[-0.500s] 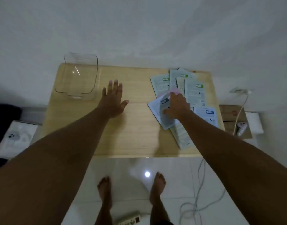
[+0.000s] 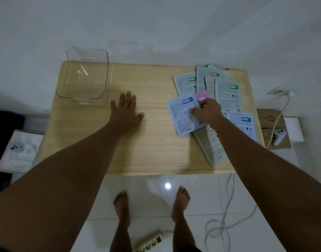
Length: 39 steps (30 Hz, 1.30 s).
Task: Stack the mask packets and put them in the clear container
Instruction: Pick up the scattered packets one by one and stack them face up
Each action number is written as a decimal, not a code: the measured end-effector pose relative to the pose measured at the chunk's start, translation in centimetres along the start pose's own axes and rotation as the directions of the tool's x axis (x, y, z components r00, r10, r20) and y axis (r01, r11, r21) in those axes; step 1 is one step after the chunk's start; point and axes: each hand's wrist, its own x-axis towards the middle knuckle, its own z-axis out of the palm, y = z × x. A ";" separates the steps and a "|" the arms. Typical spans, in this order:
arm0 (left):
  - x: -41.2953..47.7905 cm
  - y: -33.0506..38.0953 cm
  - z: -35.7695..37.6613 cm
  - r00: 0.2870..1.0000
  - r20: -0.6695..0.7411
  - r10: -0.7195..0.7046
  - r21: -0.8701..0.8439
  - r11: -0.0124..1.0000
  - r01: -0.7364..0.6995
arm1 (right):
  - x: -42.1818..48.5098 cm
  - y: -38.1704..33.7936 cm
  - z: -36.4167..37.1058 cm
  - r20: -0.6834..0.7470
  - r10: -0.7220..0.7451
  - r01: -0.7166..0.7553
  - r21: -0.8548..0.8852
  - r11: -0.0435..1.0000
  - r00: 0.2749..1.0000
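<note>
While clear container [image 2: 83, 79] sits empty, R hand [image 2: 207, 111] grip clamped on blue packet [image 2: 181, 115]; L hand [image 2: 125, 110] flat, fingers apart.

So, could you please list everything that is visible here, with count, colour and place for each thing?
table: one, light wood, centre
clear container: one, transparent, empty, far left corner of the table
mask packets: about nine, pale grey-green and pale blue, one pink, spread overlapping on the right of the table
cardboard box: one, brown, right of the table
controller: one, white, on the cardboard box
white box: one, on the floor at left
power strip: one, cream, on the floor near the feet
cables: white, on the floor at right
left hand: flat on the table, empty
right hand: gripping a pale blue packet
feet: two, bare, on the tiled floor
</note>
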 end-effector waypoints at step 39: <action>0.5 1.1 0.0 0.999 0.028 -0.026 0.031 0.999 0.025 | 0.7 -0.5 0.3 -0.229 0.266 -0.318 -0.234 0.919 0.937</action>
